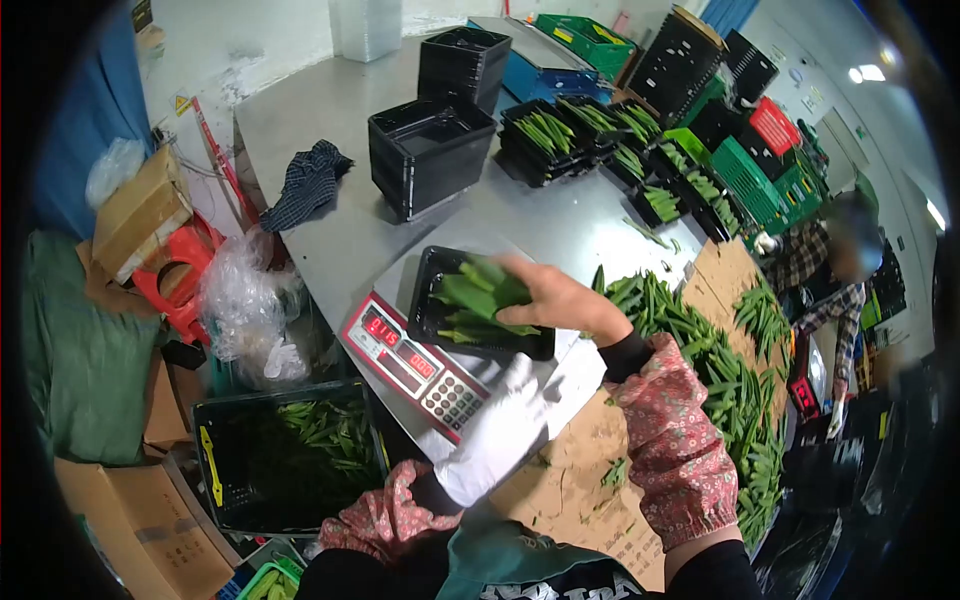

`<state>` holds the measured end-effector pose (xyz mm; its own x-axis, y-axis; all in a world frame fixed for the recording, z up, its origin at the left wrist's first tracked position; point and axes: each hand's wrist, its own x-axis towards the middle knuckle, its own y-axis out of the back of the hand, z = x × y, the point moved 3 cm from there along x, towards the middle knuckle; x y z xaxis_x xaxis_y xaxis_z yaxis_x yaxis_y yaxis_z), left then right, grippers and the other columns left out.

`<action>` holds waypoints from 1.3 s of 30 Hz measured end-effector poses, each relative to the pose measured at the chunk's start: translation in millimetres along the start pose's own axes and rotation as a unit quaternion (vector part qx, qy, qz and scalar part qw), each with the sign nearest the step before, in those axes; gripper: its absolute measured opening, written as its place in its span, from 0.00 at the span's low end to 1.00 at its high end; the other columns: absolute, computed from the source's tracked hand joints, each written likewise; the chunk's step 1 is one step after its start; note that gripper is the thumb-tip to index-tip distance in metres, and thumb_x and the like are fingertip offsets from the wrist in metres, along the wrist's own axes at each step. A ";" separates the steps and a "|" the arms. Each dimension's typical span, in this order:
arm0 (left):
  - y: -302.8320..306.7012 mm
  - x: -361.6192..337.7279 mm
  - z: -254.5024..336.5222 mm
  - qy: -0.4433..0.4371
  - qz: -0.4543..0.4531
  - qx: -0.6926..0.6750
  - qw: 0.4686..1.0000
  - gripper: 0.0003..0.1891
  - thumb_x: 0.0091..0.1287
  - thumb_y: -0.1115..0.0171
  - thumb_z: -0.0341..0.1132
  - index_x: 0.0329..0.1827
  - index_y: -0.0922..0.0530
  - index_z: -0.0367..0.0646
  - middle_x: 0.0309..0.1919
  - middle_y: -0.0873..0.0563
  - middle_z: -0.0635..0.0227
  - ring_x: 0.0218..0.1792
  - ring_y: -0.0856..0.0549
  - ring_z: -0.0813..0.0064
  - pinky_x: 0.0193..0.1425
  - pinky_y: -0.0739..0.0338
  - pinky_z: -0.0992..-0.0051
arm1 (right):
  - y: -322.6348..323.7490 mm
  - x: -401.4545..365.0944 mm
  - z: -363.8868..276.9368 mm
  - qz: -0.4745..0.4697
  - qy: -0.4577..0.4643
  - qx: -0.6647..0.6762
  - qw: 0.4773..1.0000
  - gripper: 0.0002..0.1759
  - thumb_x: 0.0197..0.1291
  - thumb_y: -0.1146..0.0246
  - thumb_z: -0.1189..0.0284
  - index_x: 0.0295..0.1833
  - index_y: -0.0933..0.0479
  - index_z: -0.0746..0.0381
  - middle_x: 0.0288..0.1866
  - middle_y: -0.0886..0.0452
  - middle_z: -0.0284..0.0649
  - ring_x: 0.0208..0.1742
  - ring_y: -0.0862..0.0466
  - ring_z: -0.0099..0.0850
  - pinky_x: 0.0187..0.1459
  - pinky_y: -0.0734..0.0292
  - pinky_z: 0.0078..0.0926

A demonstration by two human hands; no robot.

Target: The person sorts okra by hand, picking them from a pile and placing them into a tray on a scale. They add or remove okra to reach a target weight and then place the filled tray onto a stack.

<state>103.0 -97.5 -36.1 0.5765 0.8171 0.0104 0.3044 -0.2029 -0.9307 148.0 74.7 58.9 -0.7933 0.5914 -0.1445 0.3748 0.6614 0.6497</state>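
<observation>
My bare right hand [560, 300] is closed on a few green okra pods [483, 287] over a black plastic tray [425, 300]. More okra lies in the tray beneath them. The tray sits on a weighing scale [410, 370] with a lit red display and a keypad. In a white glove, my left hand [505, 425] is held low beside the keypad, its fingers stretched toward the tray's near edge, with nothing seen in it. A large heap of loose okra [715, 385] spreads to the right of my right forearm.
Stacked empty black trays [430, 150] stand behind the scale, and filled okra trays [545, 135] are farther right. A dark cloth [308, 183] lies at the left. Below left is a black crate [290, 455] of okra. Another person [825, 265] stands at the right.
</observation>
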 end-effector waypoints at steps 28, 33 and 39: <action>57.4 11.8 -44.4 0.187 0.074 0.473 0.858 0.26 0.78 0.55 0.50 0.70 0.31 0.41 0.55 0.21 0.64 0.55 0.19 0.69 0.58 0.27 0.71 | -156.9 -347.0 129.3 0.514 -0.385 0.327 0.693 0.11 0.68 0.38 0.67 0.45 0.22 0.65 0.34 0.16 0.38 0.29 0.19 0.23 0.32 0.25 0.20; 51.0 5.3 -49.7 0.169 0.075 0.527 0.829 0.26 0.78 0.55 0.50 0.69 0.31 0.42 0.54 0.20 0.63 0.54 0.19 0.70 0.60 0.28 0.73 | -168.4 -328.0 129.3 0.472 -0.364 0.320 0.736 0.13 0.68 0.38 0.68 0.46 0.20 0.68 0.35 0.16 0.38 0.31 0.19 0.24 0.34 0.26 0.20; 42.3 -9.9 -43.5 0.112 0.103 0.574 0.804 0.22 0.79 0.55 0.41 0.68 0.32 0.35 0.51 0.17 0.61 0.54 0.17 0.71 0.60 0.26 0.72 | -168.1 -300.9 154.8 0.437 -0.314 0.161 0.828 0.13 0.67 0.39 0.68 0.48 0.19 0.67 0.31 0.15 0.41 0.31 0.16 0.25 0.34 0.23 0.24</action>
<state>143.2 -137.6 -59.6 0.6856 0.6867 -0.2419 -0.6430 0.4153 -0.6434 398.0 -143.0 -122.3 0.2155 0.9650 -0.1493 0.8619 -0.1161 0.4936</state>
